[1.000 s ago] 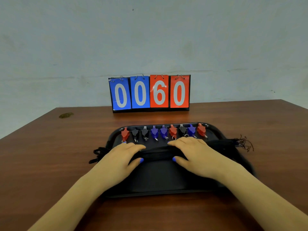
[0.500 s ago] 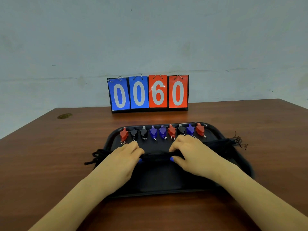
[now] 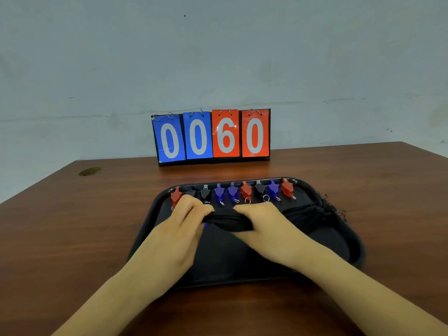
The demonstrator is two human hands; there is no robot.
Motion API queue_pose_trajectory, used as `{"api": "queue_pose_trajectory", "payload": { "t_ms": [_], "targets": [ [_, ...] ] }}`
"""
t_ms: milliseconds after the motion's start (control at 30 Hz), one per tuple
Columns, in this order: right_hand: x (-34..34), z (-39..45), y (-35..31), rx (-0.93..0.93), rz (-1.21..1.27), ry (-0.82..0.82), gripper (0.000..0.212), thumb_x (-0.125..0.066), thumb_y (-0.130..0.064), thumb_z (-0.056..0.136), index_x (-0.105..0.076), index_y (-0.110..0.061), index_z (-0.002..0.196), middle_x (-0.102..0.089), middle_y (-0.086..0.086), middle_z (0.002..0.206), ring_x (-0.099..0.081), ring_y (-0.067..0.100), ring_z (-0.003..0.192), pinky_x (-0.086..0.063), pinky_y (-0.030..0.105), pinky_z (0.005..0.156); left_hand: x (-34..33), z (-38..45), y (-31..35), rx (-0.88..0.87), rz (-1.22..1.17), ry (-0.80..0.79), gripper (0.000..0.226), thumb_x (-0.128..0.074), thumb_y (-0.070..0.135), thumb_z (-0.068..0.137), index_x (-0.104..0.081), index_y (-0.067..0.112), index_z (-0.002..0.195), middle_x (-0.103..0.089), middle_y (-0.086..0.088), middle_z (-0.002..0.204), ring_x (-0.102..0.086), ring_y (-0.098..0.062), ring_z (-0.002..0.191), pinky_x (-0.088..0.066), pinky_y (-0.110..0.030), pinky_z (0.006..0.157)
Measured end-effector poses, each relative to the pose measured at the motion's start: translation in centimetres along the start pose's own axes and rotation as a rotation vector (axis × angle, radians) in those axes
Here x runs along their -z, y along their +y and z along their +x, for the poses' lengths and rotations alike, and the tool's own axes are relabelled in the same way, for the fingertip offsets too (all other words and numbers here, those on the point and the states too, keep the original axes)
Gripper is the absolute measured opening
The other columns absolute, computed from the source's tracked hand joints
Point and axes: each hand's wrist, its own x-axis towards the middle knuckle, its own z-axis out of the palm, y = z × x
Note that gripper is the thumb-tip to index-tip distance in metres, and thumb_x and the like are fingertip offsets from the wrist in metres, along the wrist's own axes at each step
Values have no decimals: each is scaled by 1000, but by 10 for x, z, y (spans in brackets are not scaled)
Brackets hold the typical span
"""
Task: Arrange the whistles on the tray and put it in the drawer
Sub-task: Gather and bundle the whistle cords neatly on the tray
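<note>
A black tray [image 3: 349,241] lies on the wooden table in front of me. Along its far edge stands a row of several whistles [image 3: 246,191] in red, black and blue, each with a small metal ring. Across the tray's middle runs a bundle of black cords [image 3: 226,220]. My left hand [image 3: 179,229] grips the bundle from the left, and my right hand [image 3: 266,226] grips it from the right, close together. The bundle's right end [image 3: 315,213] trails over the tray's right rim with loose threads. My left hand hides part of the leftmost whistles.
A flip scoreboard [image 3: 211,137] reading 0060 stands at the back of the table [image 3: 72,226] against the pale wall. A small worn spot [image 3: 89,171] marks the table's far left. No drawer is in view.
Both hands have gathered the black cords tighter and moved closer together. The cord end that hung off the tray's left side has been drawn in under my left hand.
</note>
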Motion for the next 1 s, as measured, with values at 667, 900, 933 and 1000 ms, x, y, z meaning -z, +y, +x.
{"api": "queue_pose_trajectory", "payload": {
  "t_ms": [667, 900, 933, 1000],
  "targets": [
    [34, -5, -48, 12, 877, 173, 21, -69, -27, 56, -53, -14, 59, -49, -10, 46, -46, 1, 44, -41, 11, 44, 1, 5, 30, 343, -860, -134, 19, -45, 53, 81, -58, 48, 94, -57, 4, 65, -50, -6, 59, -43, -17, 61],
    [30, -7, -66, -55, 1332, 124, 31, -70, -28, 58, -44, -11, 61, -32, -8, 37, -26, 5, 32, -34, 19, 41, 2, 5, 45, 598, -1400, -169, 32, -50, 31, 86, -65, 11, 106, -66, -16, 113, -61, -27, 108, -49, -38, 94],
    [31, -5, -64, -78, 1417, 146, 32, -71, -26, 58, -42, -13, 59, -29, -8, 37, -23, 5, 32, -32, 19, 40, 2, 7, 48, 627, -1453, -168, 30, -52, 32, 88, -66, 13, 105, -67, -15, 112, -63, -26, 106, -51, -37, 92],
    [30, 0, -57, -137, 1546, 200, 35, -71, -24, 59, -38, -16, 56, -26, -7, 37, -19, 6, 32, -28, 20, 39, 1, 11, 54, 694, -1522, -161, 27, -52, 30, 83, -69, 16, 99, -69, -12, 105, -66, -25, 99, -53, -37, 86]
  ]
}}
